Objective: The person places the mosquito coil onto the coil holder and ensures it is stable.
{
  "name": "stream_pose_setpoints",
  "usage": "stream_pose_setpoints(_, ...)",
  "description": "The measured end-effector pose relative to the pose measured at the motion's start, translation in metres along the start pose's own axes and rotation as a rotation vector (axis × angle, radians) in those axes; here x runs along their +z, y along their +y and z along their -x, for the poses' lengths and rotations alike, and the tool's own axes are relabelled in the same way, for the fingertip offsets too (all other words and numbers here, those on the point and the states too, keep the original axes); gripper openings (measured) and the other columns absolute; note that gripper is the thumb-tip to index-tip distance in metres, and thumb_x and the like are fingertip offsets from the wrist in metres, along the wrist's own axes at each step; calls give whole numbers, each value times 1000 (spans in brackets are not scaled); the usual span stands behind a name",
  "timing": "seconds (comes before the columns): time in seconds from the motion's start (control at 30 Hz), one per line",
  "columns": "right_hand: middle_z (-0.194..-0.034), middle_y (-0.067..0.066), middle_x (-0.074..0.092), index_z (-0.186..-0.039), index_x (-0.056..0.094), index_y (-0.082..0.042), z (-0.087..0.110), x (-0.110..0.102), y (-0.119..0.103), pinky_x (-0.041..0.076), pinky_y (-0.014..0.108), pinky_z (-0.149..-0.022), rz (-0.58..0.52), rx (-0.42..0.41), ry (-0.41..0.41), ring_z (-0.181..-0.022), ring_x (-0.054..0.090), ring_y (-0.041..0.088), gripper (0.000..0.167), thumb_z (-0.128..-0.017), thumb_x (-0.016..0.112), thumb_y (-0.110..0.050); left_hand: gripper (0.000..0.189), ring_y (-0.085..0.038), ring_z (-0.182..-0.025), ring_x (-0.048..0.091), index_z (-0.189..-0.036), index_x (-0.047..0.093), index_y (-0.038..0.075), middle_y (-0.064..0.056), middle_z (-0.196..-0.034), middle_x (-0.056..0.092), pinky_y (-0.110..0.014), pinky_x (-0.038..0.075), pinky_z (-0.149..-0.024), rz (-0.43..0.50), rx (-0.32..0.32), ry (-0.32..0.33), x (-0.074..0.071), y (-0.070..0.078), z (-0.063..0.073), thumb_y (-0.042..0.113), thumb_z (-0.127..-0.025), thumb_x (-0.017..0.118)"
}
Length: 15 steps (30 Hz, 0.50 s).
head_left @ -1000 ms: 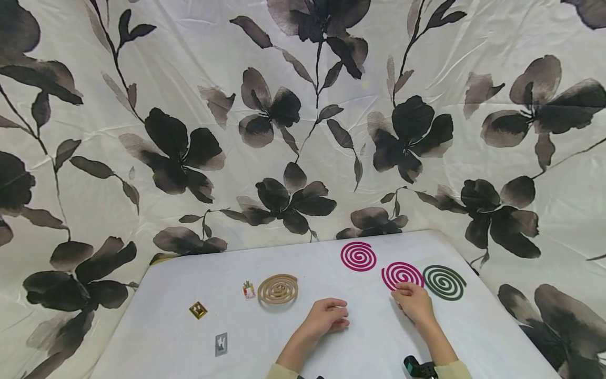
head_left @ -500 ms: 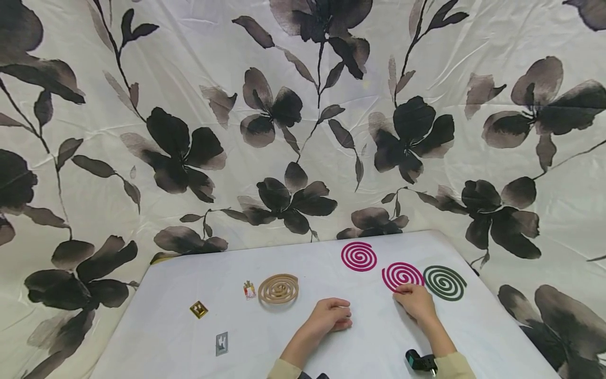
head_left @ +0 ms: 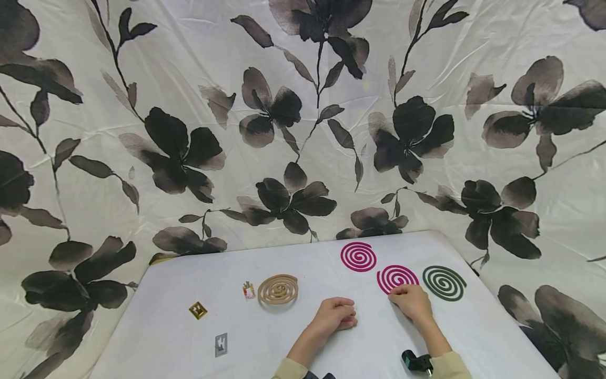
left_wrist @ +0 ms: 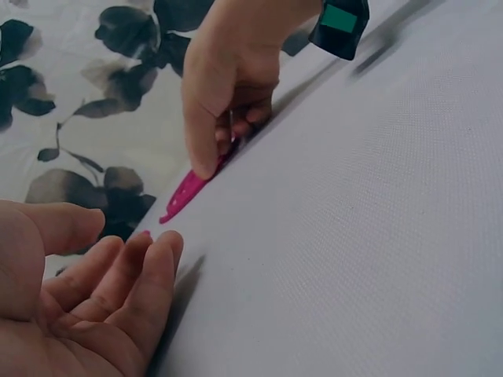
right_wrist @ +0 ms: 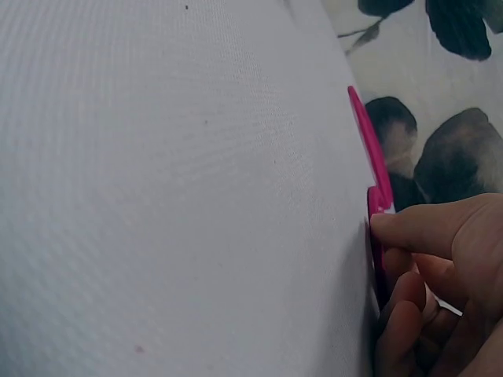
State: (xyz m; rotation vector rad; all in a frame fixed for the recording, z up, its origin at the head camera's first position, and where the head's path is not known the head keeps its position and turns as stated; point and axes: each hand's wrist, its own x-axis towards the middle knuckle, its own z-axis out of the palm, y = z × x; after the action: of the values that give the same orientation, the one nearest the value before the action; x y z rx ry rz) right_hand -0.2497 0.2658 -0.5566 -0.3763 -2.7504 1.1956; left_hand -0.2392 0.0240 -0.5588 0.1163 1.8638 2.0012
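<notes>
My right hand point(head_left: 413, 304) pinches the near edge of a pink mosquito coil point(head_left: 396, 275) lying low at the table. In the right wrist view, thumb and fingers meet at the rim of that pink coil point(right_wrist: 371, 200). The left hand point(head_left: 332, 316) holds nothing, its fingers loosely bent, to the left of the right hand; the left wrist view shows its palm and fingers point(left_wrist: 102, 298). A second pink coil point(head_left: 358, 257) lies farther back. To the right of the held coil sits a dark green coil point(head_left: 444, 283), with a narrow gap between them.
Left of my hands is a tan coil point(head_left: 278, 289), with a small red, white and gold piece point(head_left: 248, 290) beside it. Farther left are a gold square piece point(head_left: 198, 310) and a grey metal plate point(head_left: 221, 345). A floral cloth point(head_left: 293, 158) hangs behind the white table point(head_left: 156, 316).
The pink coil in my right hand has slid slightly left, away from the green coil. The left hand has drifted a little to the right.
</notes>
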Motion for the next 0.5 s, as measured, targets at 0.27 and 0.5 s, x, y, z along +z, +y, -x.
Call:
stream_pose_setpoints(0.27, -78, 4, 69, -80, 75, -8, 6, 3, -6, 47, 37, -60, 34, -19, 2, -71, 61, 20, 9, -79, 76, -16, 25, -16, -74, 69, -113, 62, -6, -11, -89, 68, -27, 58, -69, 10, 23, 32, 2, -4, -5, 7, -91, 63)
stream_pose_setpoints(0.5, -78, 5, 70, -79, 75, -8, 9, 7, -9, 49, 39, -62, 37, -39, -8, -73, 63, 21, 8, -79, 76, -16, 24, -15, -73, 69, -112, 63, -7, -10, -87, 68, -26, 57, -68, 7, 36, 21, 5, -3, -7, 7, -92, 63)
